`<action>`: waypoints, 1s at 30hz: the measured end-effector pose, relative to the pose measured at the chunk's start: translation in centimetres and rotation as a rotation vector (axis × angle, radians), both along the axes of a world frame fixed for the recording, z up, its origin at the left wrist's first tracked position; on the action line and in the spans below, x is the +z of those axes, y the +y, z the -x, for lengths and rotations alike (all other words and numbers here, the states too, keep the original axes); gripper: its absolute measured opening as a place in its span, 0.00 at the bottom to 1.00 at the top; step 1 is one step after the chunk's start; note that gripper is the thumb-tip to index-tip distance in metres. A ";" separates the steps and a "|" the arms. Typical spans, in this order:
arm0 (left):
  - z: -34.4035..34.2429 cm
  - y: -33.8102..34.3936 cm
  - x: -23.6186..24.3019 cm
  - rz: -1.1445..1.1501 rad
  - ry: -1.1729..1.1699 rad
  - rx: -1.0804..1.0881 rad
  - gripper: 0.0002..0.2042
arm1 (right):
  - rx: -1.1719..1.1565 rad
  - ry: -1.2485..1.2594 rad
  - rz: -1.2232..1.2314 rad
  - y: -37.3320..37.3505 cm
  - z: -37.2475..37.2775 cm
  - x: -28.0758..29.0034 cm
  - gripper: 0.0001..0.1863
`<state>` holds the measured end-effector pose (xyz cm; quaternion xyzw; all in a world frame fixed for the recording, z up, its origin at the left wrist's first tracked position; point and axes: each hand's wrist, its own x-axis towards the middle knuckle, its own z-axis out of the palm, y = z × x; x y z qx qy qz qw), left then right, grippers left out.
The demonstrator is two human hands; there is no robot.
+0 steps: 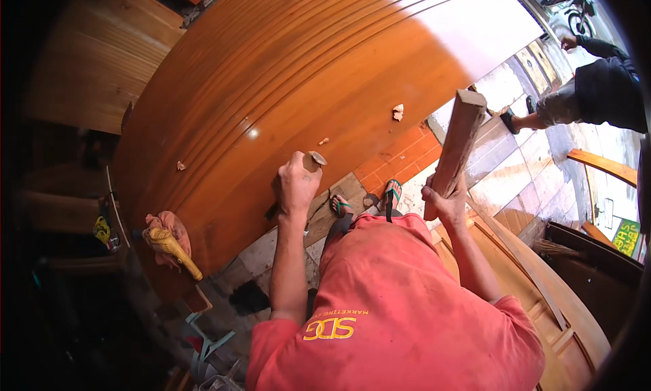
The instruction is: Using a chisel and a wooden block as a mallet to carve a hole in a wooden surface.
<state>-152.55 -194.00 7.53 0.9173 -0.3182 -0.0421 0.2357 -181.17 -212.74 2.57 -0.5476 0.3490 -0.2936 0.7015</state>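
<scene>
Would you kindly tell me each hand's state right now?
Left hand: closed around a short, pale-ended object, kind unclear.
Right hand: closed around a squared wooden bar.

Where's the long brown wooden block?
In the head view, the long brown wooden block is right of centre, gripped in the right hand, above the red short-sleeved shirt.

One left hand (298, 187) and one right hand (449, 202) made two bare hands, alongside one wooden bar (458, 143), one small brown piece (311, 163) and one large orange panel (366, 79). At least three pale scraps (398, 112) were visible, plus one yellow tool (175, 248), two sandalled feet (393, 187) and one other person (610, 92).
</scene>
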 end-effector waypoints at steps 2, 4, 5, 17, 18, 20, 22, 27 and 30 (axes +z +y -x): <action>2.5 -0.7 1.1 0.013 0.020 -0.059 0.10 | -0.051 -0.009 0.020 -1.0 0.8 -0.6 0.39; 5.5 -1.1 2.9 0.109 0.205 -0.332 0.10 | -0.073 -0.015 0.026 -2.1 1.4 -0.9 0.37; 5.6 -1.6 2.9 0.098 0.204 -0.319 0.10 | -0.081 -0.019 0.000 -2.4 1.4 -0.9 0.35; -0.6 -7.2 0.3 -0.058 0.095 -0.019 0.12 | -0.107 -0.027 0.025 -4.1 2.6 0.9 0.35; 0.5 -8.0 0.2 -0.054 0.097 -0.035 0.12 | -0.113 -0.022 0.042 -4.3 3.0 1.0 0.35; 2.5 -9.7 0.0 0.259 0.412 -0.326 0.12 | -0.139 -0.042 0.022 -4.7 3.0 1.0 0.35; 4.5 -13.3 2.7 0.140 0.373 -0.395 0.11 | -0.172 -0.058 0.010 -5.4 3.4 1.3 0.35; 4.1 -20.3 3.7 0.259 0.007 -0.448 0.13 | -0.208 -0.009 0.000 -6.3 5.6 2.4 0.28; 3.9 -20.8 0.5 0.133 -0.020 -0.487 0.12 | -0.255 -0.001 0.031 -5.4 5.5 1.4 0.31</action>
